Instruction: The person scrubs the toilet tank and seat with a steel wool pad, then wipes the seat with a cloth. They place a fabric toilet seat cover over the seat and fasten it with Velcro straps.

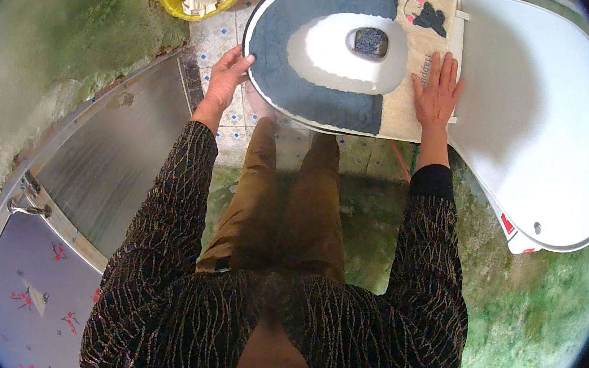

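A toilet (339,74) stands before me with its white lid (546,125) raised to the right. A fabric seat cover lies around the bowl opening, with a dark grey-blue U-shaped part (273,40) and a beige band (396,103) beside the hinges. The band bears a black animal figure, red dots and lettering. My left hand (228,75) is at the rounded front edge of the seat, thumb on top; its fingers are partly hidden at the rim. My right hand (436,94) lies flat on the beige band near the hinge, fingers apart.
A bin lined with a yellow bag (170,3) holds crumpled paper at the upper left, close to the toilet's front. A door with a metal handle (30,208) stands at the left. Stained green walls (118,6) flank a tiled floor (231,141).
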`<state>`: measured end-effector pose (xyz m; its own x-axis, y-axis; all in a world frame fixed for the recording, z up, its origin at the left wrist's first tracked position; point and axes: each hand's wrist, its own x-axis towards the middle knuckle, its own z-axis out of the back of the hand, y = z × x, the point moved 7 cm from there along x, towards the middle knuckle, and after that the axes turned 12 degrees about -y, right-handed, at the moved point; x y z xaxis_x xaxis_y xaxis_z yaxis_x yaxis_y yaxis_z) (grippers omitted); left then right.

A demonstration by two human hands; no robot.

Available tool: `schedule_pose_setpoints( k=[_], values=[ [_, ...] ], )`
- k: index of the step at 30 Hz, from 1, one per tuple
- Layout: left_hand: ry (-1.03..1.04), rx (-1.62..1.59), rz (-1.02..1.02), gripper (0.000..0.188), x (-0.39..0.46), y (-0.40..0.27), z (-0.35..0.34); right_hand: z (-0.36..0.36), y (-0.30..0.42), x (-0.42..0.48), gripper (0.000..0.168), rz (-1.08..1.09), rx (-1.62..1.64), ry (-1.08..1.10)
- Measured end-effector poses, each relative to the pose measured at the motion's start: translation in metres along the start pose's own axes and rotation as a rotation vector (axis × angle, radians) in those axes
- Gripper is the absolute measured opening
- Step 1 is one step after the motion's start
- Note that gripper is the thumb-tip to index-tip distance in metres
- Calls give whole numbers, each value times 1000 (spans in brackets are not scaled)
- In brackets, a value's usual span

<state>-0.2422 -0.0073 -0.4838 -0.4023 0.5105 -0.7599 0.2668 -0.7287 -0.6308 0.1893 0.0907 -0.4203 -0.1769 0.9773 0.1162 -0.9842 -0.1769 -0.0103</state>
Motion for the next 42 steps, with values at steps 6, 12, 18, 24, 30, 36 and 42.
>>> schedule_pose_setpoints(
  k=[6,12,18,24,30,36,42],
  values=[
    [-110,-27,-12,26,5,15,8,38,36,10,68,6,147,-52],
    [-126,-150,59,28,5,28,14,30,127,-40,53,-70,570,23],
    [-84,-257,200,30,-18,17,1,13,191,-80,62,-31,545,278],
    [-109,-82,0,25,-14,32,6,7,187,-78,72,33,535,375],
    [-78,-208,70,34,-49,69,0,34,184,-88,69,-24,539,201],
    [166,-383,335,30,-98,122,-38,29,179,-105,63,-48,585,161],
    [83,-180,267,27,-95,134,-22,26,188,-74,62,42,578,179]
  ],
)
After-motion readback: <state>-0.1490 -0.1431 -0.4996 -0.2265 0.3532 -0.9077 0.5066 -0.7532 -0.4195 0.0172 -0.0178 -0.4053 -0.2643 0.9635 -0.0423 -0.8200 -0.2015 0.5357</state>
